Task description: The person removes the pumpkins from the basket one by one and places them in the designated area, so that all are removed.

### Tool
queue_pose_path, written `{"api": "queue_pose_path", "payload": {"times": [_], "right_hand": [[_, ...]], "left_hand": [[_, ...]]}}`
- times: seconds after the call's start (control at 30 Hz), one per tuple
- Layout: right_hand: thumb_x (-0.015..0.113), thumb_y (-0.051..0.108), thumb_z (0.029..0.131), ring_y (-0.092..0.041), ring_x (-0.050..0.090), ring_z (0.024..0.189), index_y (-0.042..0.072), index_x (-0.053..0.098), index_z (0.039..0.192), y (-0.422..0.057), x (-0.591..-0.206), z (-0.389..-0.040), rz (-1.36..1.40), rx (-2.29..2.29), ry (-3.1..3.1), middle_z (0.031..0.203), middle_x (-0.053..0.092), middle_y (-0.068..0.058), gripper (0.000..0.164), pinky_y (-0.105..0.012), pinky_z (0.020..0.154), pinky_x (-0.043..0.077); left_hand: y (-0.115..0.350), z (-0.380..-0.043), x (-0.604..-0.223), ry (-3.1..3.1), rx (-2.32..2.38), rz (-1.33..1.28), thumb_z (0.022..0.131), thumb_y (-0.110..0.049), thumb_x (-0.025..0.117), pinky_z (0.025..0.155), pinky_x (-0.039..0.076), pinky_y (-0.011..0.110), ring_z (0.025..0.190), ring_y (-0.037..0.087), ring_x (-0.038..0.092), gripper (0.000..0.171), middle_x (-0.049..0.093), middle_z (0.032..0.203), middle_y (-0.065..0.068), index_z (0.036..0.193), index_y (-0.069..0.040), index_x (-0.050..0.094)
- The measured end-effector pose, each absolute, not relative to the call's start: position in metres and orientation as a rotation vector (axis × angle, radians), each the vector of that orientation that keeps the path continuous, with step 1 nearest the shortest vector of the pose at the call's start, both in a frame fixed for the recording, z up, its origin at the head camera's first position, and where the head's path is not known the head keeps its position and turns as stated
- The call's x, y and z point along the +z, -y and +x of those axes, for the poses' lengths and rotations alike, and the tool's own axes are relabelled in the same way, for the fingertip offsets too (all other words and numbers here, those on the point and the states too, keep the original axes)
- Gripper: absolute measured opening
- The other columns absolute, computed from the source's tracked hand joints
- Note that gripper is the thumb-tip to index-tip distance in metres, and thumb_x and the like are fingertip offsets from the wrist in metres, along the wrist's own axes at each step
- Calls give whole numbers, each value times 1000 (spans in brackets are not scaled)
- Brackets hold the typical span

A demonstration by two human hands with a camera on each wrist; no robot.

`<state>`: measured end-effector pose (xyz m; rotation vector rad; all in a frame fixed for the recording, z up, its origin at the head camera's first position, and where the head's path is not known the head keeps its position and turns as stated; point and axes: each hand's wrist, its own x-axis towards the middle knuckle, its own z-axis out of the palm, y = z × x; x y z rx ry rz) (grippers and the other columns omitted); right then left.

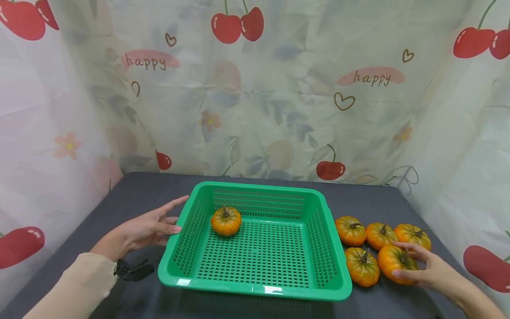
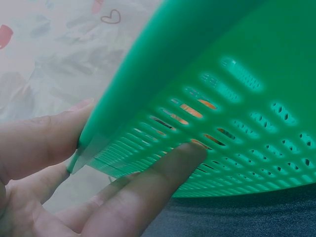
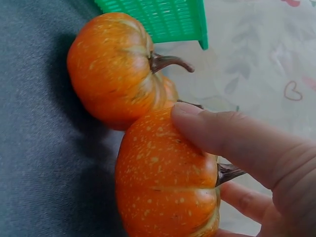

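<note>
A green plastic basket (image 1: 255, 292) with slotted walls stands on the dark cloth, and one small orange pumpkin (image 1: 226, 221) sits inside it at the back left. My left hand (image 1: 149, 228) is at the basket's left side, its thumb and index fingertip at the rim. In the left wrist view a fingertip (image 2: 195, 150) lies against the slotted outer wall. To the right of the basket, my right hand (image 1: 428, 270) grips an orange pumpkin (image 3: 165, 173) between thumb and fingers, its brown stem showing beside the thumb. Another pumpkin (image 3: 108, 69) lies just beyond it.
Several more pumpkins (image 1: 361, 266) crowd together between the basket's right wall and my right hand. A patterned curtain (image 1: 255, 110) closes off the back and sides of the dark table (image 1: 151, 186). A black strap (image 1: 134, 270) hangs at my left wrist.
</note>
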<state>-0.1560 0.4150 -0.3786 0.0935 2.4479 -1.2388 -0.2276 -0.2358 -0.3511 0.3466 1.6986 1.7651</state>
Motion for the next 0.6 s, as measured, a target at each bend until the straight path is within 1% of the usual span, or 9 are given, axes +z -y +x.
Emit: {"api": "queue_pose_path", "payload": {"times": [0.1,0.23,0.33,0.47,0.6], "right_hand": [[66,32,92,-59,23,129,-1,28,148,-414,-381,-155,100,-1185,-2471,142,15,-48,74,-41,81,56],[65,33,92,-59,27,126,-5,27,147,-413,-382,-155,101,-1135,-2479,140,17,-50,76,-41,80,56],[65,34,93,-61,28,125,-6,27,146,-413,-382,-156,74,-1086,-2504,139,19,-49,77,-48,83,55],[65,36,92,-61,31,124,-7,29,145,-412,-380,-156,35,-992,-2565,141,24,-47,77,-56,86,49],[64,37,92,-60,31,124,-7,29,146,-412,-380,-157,25,-964,-2580,142,24,-45,78,-59,87,47]], "left_hand": [[236,-228,-351,-1698,1767,348,94,-1,58,95,50,54,119,35,59,95,19,155,31,156,-31,-8],[236,-228,-352,-1698,1765,349,94,-2,59,95,50,54,118,35,59,95,18,155,31,156,-31,-8],[236,-228,-352,-1700,1763,349,94,-2,59,95,50,54,119,35,59,95,17,156,31,156,-31,-8],[237,-229,-352,-1703,1763,346,94,-2,59,95,50,54,119,35,59,95,17,156,31,156,-32,-8],[237,-229,-352,-1703,1762,344,94,-2,59,95,50,54,118,35,59,96,16,156,32,156,-31,-8]]}}
